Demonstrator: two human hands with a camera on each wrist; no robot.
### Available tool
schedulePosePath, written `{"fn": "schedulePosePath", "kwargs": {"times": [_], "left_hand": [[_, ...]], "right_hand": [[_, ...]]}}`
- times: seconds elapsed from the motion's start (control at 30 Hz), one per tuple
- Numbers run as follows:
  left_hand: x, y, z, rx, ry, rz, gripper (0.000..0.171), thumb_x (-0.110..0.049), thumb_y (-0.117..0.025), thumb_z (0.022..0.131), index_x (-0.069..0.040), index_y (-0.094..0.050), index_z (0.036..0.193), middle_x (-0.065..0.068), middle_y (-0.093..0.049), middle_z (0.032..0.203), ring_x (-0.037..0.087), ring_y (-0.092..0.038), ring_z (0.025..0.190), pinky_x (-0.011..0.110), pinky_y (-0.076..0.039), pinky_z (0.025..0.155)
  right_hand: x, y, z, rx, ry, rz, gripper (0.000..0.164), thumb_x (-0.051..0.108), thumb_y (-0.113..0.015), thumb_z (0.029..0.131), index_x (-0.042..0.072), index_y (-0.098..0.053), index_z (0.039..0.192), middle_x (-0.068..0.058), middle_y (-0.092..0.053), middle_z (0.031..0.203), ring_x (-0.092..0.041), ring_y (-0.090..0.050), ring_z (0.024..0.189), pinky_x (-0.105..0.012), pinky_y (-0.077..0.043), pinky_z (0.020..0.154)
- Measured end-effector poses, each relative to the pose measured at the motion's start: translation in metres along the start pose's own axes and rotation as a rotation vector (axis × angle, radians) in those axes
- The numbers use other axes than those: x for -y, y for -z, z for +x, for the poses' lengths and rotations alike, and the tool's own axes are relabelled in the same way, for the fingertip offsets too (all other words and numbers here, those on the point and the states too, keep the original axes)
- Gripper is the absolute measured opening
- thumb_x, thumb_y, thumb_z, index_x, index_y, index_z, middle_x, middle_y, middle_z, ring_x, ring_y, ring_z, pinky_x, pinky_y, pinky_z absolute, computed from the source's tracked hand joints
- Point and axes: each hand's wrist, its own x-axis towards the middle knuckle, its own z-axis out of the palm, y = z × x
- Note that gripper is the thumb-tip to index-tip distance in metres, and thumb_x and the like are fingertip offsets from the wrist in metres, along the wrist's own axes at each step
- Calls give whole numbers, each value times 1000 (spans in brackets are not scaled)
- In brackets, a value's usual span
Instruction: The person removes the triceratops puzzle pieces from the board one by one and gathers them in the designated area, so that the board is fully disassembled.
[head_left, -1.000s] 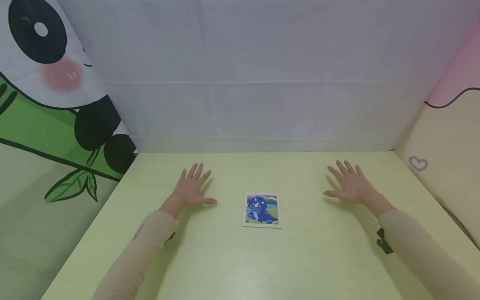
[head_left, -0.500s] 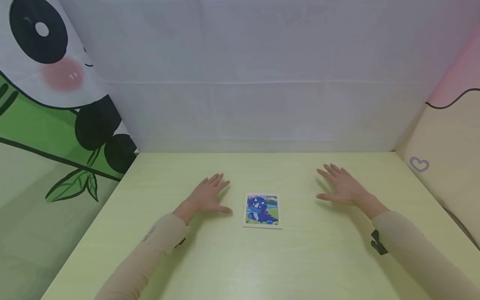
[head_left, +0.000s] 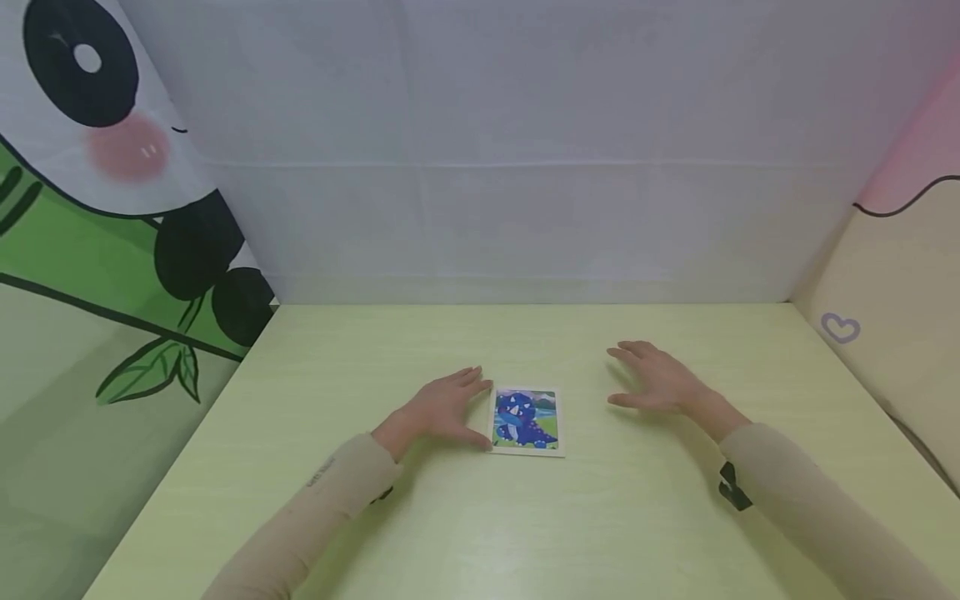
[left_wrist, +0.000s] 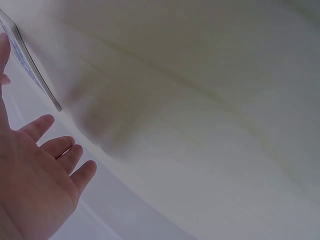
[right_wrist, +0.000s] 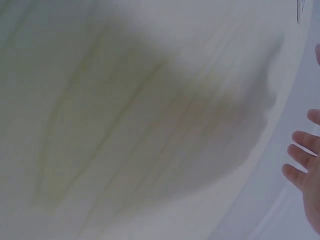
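Note:
A small rectangular picture board [head_left: 526,419] with a pale border and a blue cartoon dinosaur lies flat on the table. My left hand [head_left: 441,410] is at its left edge, thumb and fingers spread to either side of the left corners; whether they touch it I cannot tell. In the left wrist view the left hand [left_wrist: 40,185] has loosely extended fingers, near the board's edge [left_wrist: 37,70]. To the right of the board, some way apart, my right hand [head_left: 660,385] hovers over the table with fingers spread and nothing in them. The right wrist view shows part of that hand [right_wrist: 307,160].
The pale yellow table [head_left: 480,533] meets a whitish cloth backdrop [head_left: 525,208] at its far edge. A printed cartoon sheet [head_left: 97,250] stands along the left side, and a beige and pink panel [head_left: 900,317] along the right.
The left hand has moved right and slightly nearer, reaching the picture board's left edge. The right hand has moved left toward the board. The board has stayed in place.

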Motion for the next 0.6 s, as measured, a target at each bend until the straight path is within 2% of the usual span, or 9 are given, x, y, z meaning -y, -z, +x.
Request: {"fn": "schedulePosePath", "kwargs": {"times": [0.27,0.6], "left_hand": [[-4,-4,4,46,34,-37,100,-70,-61,65,-17,-29,143,11,-18,150,28,-17,137,47,-31,101],[-9,-4,5,73,45,-37,101,-68,-63,65,-14,-28,143,13,-17,150,29,-14,137,48,-31,102]], "right_hand": [[25,-15,23,8,40,20,68,43,-66,77,4,-48,128,-19,-47,129,-36,-42,120,-50,-35,97],[60,-27,46,58,54,98,59,43,-64,80,7,-53,125,-13,-53,125,-31,-45,117,-46,-38,97]]}}
